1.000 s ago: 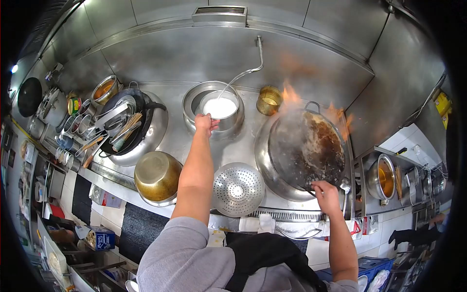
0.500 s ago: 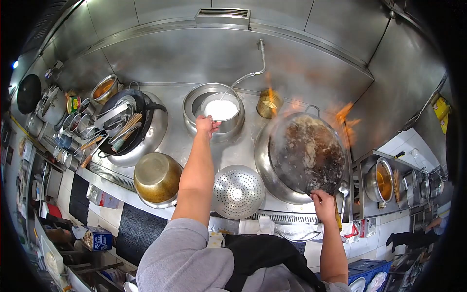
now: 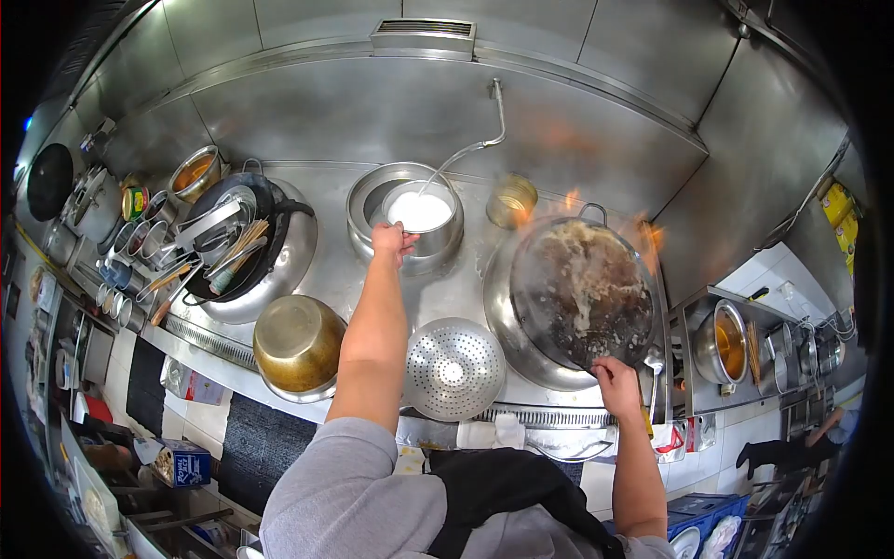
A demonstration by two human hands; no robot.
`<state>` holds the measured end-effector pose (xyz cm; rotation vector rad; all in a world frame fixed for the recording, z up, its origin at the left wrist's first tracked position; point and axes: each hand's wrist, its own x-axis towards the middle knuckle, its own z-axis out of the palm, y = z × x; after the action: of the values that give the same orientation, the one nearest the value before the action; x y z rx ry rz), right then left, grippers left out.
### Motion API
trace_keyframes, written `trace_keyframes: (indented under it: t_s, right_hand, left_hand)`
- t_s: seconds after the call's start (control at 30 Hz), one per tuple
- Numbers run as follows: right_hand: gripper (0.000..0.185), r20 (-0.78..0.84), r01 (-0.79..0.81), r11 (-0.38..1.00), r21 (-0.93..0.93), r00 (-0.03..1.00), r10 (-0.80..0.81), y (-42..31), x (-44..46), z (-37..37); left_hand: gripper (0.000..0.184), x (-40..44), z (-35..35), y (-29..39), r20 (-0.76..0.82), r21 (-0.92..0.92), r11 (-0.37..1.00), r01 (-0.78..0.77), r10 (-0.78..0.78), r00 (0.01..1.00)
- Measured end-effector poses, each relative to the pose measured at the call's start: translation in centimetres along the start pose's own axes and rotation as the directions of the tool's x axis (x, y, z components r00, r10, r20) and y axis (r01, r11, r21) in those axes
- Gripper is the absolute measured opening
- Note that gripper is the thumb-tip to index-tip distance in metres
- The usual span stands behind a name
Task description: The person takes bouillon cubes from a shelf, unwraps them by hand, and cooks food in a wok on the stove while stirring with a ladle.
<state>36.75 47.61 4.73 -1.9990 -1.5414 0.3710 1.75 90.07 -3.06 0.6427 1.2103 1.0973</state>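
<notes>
My left hand [image 3: 395, 242] is closed at the near rim of a metal pot [image 3: 440, 244], which sits inside a wider steel ring under a curved faucet [image 3: 473, 147]. White, frothy liquid [image 3: 419, 211] fills the pot where the faucet's end reaches in. My right hand [image 3: 616, 385] grips the near edge of a black wok [image 3: 533, 307]; its fingers cover whatever handle is there. Brown liquid with pale foam [image 3: 589, 265] lies in the wok, over a steel burner ring [image 3: 500, 307]. Flames [image 3: 649, 238] show at its far side.
A perforated strainer [image 3: 438, 373] and an upturned brass-coloured pot [image 3: 293, 340] lie near the front edge. Behind the wok stands a golden can [image 3: 512, 200]. A second wok [image 3: 265, 270] at left holds utensils. A bowl of orange liquid [image 3: 731, 347] is at right, and a person [image 3: 819, 438] stands farther off.
The flames around the wok have shrunk, and the foam inside it has shifted. Both hands keep their holds. The whole view has moved slightly.
</notes>
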Motion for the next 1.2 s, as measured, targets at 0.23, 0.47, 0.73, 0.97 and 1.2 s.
trace_keyframes:
  t_s: [0.23, 0.47, 0.73, 0.97, 1.2]
  right_hand:
    - [0.018, 0.010, -0.011, 0.999, -0.048, 1.000, 0.011, -0.1, -0.1, 0.3]
    - [0.016, -0.003, -0.044, 0.999, -0.031, 0.999, 0.044, 0.3, -0.3, 1.0]
    - [0.016, 0.009, -0.104, 0.994, -0.012, 0.994, 0.104, 0.2, -0.1, 1.0]
    - [0.019, 0.023, -0.103, 0.995, -0.007, 0.994, 0.103, 0.4, -0.4, 1.6]
    - [0.018, 0.077, -0.155, 0.967, 0.201, 0.987, 0.142, -1.6, -0.6, 1.5]
  left_hand:
    - [0.025, 0.1, -0.1, 0.4, 0.019, 0.012, 1.000, 0.008, -0.008, 1.000]
    - [0.034, 0.6, -0.3, 0.1, 0.032, 0.006, 1.000, 0.009, -0.009, 0.999]
    - [0.036, 0.9, -0.2, 0.1, 0.015, 0.008, 1.000, 0.008, -0.008, 1.000]
    - [0.031, 0.5, -0.3, 0.4, 0.020, 0.012, 1.000, -0.002, 0.002, 1.000]
    - [0.024, 1.0, -0.4, 0.4, 0.027, 0.026, 1.000, 0.008, -0.009, 1.000]
